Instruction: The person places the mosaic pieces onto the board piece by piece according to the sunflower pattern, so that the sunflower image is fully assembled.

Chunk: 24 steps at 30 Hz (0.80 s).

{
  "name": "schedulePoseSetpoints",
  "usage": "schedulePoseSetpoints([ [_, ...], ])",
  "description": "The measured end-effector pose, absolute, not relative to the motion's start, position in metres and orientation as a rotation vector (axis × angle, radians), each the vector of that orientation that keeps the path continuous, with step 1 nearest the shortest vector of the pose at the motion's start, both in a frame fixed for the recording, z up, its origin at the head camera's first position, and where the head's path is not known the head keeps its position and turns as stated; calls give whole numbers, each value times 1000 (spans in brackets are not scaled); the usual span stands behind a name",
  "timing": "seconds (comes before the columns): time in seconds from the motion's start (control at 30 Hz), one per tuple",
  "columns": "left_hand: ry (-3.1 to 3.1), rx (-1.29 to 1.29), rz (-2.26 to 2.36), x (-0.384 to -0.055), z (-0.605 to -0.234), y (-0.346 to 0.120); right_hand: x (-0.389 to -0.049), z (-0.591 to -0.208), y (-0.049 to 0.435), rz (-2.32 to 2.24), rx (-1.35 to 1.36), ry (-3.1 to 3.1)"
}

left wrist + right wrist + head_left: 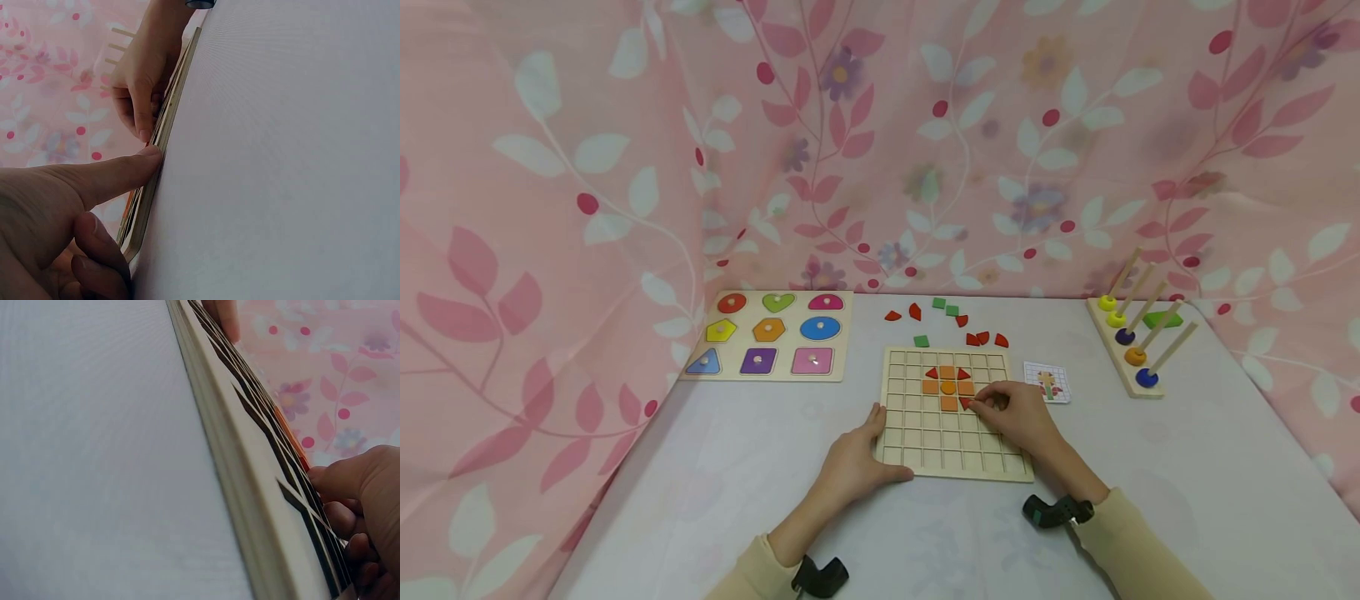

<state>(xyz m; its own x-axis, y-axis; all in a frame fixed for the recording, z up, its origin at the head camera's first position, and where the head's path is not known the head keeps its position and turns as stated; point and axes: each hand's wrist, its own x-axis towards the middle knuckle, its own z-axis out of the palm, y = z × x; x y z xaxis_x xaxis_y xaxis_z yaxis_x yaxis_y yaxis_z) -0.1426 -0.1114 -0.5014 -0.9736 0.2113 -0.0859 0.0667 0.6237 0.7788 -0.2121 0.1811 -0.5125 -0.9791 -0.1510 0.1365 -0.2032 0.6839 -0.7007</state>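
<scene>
A wooden grid board (917,446) lies on the table. My left hand (850,460) rests at its near left corner, the thumb straight along the front edge and the fingers touching the left side. My right hand (1018,414) is over the board's right part, thumb and fingertips pinching a small red piece (966,403) at a cell. Beside that piece, orange squares (949,403) surround a round orange piece (948,387), with two red pieces (932,373) at the upper corners. In the right wrist view, the right hand's fingertips (317,478) meet red at the board's surface.
Loose red pieces (915,312) and green squares (921,342) lie behind the board. A printed pattern card (1056,385) is to its right. Farther right stands a peg rack (1127,367) with coloured beads. A knobbed shape puzzle (767,354) lies at the back left.
</scene>
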Motion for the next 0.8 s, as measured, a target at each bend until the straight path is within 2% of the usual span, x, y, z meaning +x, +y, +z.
schedulePoseSetpoints([
  [0.8,2665,229,1289,-142,-501,-111,-213,-509,186,1232,303,-2823],
])
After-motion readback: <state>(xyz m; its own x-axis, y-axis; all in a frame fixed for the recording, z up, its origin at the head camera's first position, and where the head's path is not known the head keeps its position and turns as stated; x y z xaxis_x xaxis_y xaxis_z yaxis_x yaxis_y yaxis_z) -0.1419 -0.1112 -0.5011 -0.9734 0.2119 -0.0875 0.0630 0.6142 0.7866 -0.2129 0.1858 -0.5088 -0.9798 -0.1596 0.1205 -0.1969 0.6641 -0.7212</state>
